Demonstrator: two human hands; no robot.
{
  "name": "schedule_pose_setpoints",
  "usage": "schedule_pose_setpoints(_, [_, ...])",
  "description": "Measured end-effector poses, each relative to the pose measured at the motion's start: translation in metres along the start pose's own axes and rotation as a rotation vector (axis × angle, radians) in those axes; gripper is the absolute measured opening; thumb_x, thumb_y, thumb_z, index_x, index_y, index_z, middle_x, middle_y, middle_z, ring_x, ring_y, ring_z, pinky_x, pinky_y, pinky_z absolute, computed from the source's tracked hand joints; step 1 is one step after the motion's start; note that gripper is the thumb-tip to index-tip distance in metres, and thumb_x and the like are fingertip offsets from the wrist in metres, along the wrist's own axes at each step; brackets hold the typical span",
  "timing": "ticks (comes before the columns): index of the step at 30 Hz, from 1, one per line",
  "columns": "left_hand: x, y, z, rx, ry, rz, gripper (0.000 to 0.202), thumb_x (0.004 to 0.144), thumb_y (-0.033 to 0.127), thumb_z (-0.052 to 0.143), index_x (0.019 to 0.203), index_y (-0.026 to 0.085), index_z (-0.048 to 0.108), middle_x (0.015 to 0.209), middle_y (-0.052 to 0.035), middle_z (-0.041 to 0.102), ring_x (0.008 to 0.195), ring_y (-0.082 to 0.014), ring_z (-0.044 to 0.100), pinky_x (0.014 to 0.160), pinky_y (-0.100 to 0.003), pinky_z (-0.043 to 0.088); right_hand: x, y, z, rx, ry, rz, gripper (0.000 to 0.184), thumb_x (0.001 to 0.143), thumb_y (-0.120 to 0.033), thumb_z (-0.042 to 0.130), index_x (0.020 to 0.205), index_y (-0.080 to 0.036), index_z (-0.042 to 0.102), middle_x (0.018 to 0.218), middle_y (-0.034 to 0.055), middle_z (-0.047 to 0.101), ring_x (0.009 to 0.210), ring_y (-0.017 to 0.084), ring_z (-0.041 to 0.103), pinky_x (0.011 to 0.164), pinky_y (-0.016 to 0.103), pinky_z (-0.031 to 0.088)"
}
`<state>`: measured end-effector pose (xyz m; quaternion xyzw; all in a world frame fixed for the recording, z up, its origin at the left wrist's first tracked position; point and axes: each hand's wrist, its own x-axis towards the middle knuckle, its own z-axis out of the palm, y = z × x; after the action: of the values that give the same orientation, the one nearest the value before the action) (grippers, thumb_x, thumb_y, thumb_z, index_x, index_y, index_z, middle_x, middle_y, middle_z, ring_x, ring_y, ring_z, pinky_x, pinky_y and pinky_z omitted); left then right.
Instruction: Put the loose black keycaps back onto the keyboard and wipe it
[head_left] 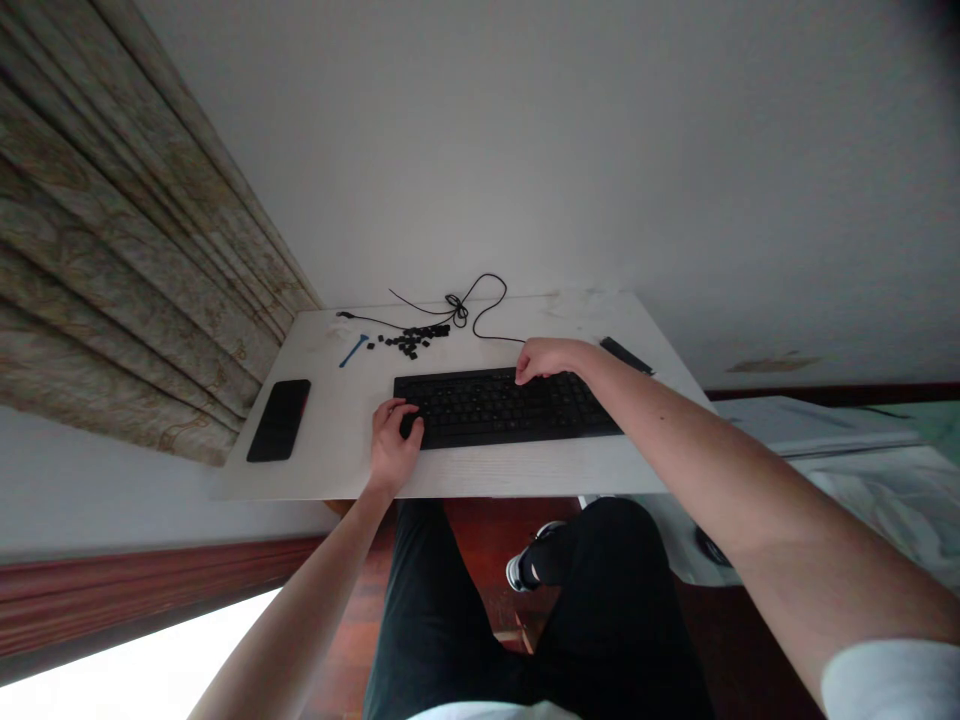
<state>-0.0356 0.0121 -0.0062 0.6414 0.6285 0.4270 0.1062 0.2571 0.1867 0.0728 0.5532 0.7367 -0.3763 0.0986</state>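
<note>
A black keyboard [502, 405] lies on a small white table [480, 470]. My left hand [391, 445] grips the keyboard's left end, fingers curled over its edge. My right hand [547, 358] rests on the keyboard's far edge near the middle, fingers bent down onto the top row of keys. A pile of loose black keycaps [411, 340] lies behind the keyboard, with a small blue tool [352, 350] to its left. The keyboard's black cable [465, 305] is coiled at the table's back edge.
A black phone [279, 419] lies at the table's left end. A flat black object [626, 355] sits at the back right. A patterned curtain [112, 250] hangs on the left. White sheets [847, 450] lie to the right. My legs are under the table.
</note>
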Motion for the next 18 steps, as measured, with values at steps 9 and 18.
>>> schedule_pose_setpoints(9, [0.0005, 0.0008, -0.0011, -0.001, -0.002, -0.005, 0.013, 0.087, 0.024, 0.059, 0.098, 0.022, 0.065, 0.115, -0.0095, 0.060, 0.116, -0.0271, 0.056, 0.107, -0.050, 0.044, -0.0058, 0.0008, -0.0027, -0.039, -0.006, -0.040, 0.021, 0.065, -0.035, 0.082, 0.080, -0.019, 0.081, 0.075, 0.0058, 0.073, 0.064, 0.017, 0.060, 0.061, 0.028, 0.044])
schedule_pose_setpoints(18, [0.0000, 0.0008, -0.0003, 0.004, -0.005, -0.005, 0.014, 0.087, 0.024, 0.059, 0.099, 0.023, 0.066, 0.115, -0.0091, 0.060, 0.117, -0.0269, 0.055, 0.108, -0.049, 0.043, 0.0027, -0.0035, -0.0034, -0.110, 0.027, -0.043, 0.027, 0.056, -0.036, 0.086, 0.072, -0.017, 0.078, 0.057, 0.0035, 0.064, 0.058, 0.017, 0.057, 0.057, 0.029, 0.042])
